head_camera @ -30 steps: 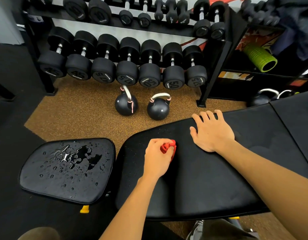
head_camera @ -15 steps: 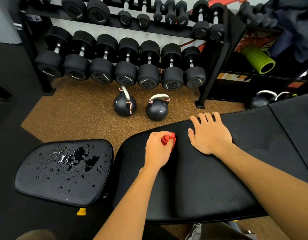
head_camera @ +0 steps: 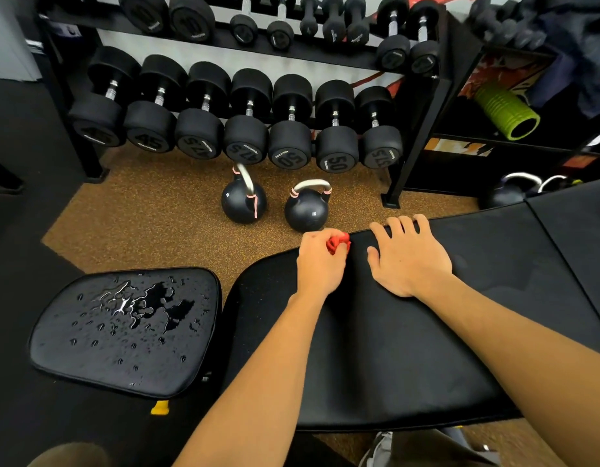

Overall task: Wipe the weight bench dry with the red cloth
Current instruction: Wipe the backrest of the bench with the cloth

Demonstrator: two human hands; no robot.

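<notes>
My left hand [head_camera: 320, 264] grips a bunched red cloth [head_camera: 337, 242] at the far edge of the black weight bench's long back pad [head_camera: 393, 348]. Only a small crumpled part of the cloth shows past my fingers. My right hand [head_camera: 409, 259] rests flat on the same pad just to the right, fingers spread and reaching over its far edge. The separate seat pad [head_camera: 89, 362] at the left carries a puddle and several water drops [head_camera: 136, 306].
Two black kettlebells [head_camera: 275, 205] stand on the brown floor just beyond the bench. A dumbbell rack [head_camera: 241, 129] fills the back. A green foam roller [head_camera: 506, 111] lies on a shelf at the right, with more kettlebells [head_camera: 507, 193] below it.
My left hand has slid the red cloth away from me across the pad to its far edge. My right hand stays planted on the pad.
</notes>
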